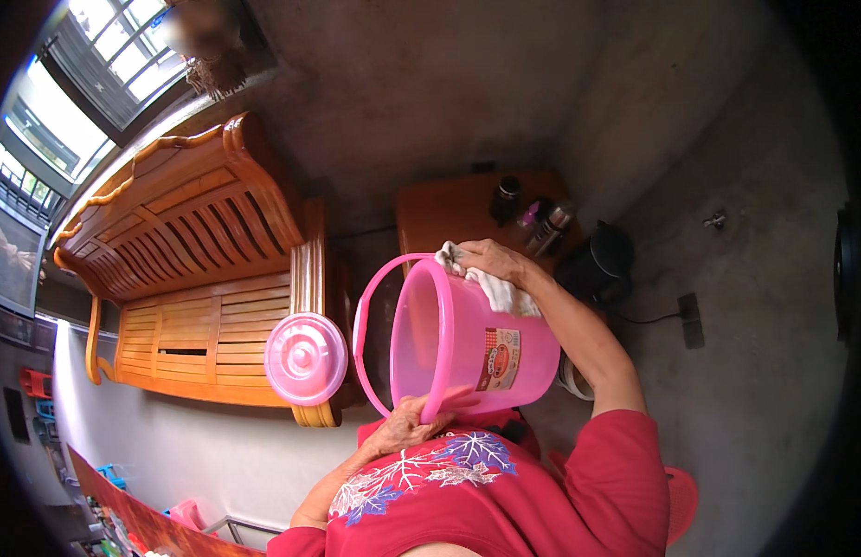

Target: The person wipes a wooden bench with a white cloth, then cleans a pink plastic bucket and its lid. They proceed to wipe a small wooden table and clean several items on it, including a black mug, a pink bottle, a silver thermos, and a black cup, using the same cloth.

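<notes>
The pink bucket (472,325) is tipped sideways before the person, mouth leftward, seemingly to bring its outer side within reach. The left hand (409,425) grips the rim (443,325), apparently steadying it; the right hand (497,260) clasps a white cloth (507,295) against the upper side. A pink lid (305,359) rests on the bench armrest (308,269), probably for support.

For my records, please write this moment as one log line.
left hand: grips pink bucket by rim | right hand: holds white cloth against bucket's outside | bucket: sideways, opening leftward | pink lid: on bench armrest
</notes>
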A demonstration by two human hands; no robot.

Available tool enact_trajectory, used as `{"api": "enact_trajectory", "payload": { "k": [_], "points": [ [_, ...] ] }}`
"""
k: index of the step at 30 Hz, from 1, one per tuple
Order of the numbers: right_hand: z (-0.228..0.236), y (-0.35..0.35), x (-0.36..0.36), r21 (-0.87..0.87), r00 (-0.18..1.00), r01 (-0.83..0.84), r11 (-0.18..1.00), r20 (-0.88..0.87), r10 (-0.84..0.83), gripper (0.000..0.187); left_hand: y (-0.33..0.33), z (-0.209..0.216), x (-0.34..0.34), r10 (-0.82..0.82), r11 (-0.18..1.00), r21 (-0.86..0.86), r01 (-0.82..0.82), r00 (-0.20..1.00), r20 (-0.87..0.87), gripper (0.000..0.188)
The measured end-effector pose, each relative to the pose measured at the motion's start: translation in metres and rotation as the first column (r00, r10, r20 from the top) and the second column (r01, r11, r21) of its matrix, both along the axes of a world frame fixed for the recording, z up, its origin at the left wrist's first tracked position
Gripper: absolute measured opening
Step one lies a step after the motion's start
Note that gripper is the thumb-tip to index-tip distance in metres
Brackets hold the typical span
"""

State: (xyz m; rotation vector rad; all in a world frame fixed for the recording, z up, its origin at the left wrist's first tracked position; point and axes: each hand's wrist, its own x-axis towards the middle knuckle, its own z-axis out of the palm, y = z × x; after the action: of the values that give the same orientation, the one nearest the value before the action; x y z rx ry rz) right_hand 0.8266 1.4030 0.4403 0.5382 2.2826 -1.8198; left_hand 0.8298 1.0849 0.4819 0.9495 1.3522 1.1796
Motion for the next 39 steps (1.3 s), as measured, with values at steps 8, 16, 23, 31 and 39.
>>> {"api": "enact_trajectory", "payload": {
  "k": [8, 16, 23, 31, 39],
  "points": [
    [0.026, -0.121, 0.091, 0.786, 0.802, 0.467, 0.406, -0.569, 0.18, 0.041, 0.013, -0.003, -0.021, 0.348, 0.937, -0.117, -0.328, 0.866, 0.36, 0.044],
    [-0.001, -0.141, 0.115, 0.613, 0.66, 0.726, 0.312, -0.748, -0.065, 0.03, 0.009, -0.007, -0.03, 0.426, 0.9, -0.109, -0.423, 0.795, 0.432, 0.051],
    [-0.009, -0.04, 0.086, -0.07, 0.621, 0.736, 0.673, -0.325, -0.713, 0.045, 0.001, -0.001, -0.029, 0.443, 0.894, -0.128, -0.43, 0.802, 0.4, 0.06],
    [-0.002, -0.104, 0.103, 0.186, 0.551, 0.763, 0.619, -0.687, -0.473, 0.038, -0.015, -0.035, -0.044, 0.56, 0.814, -0.179, -0.552, 0.665, 0.494, 0.061],
    [0.047, -0.103, 0.112, 0.496, 0.621, 0.644, 0.583, -0.783, -0.021, 0.035, -0.022, -0.029, -0.053, 0.521, 0.833, -0.169, -0.527, 0.644, 0.56, 0.063]
  ]
}}
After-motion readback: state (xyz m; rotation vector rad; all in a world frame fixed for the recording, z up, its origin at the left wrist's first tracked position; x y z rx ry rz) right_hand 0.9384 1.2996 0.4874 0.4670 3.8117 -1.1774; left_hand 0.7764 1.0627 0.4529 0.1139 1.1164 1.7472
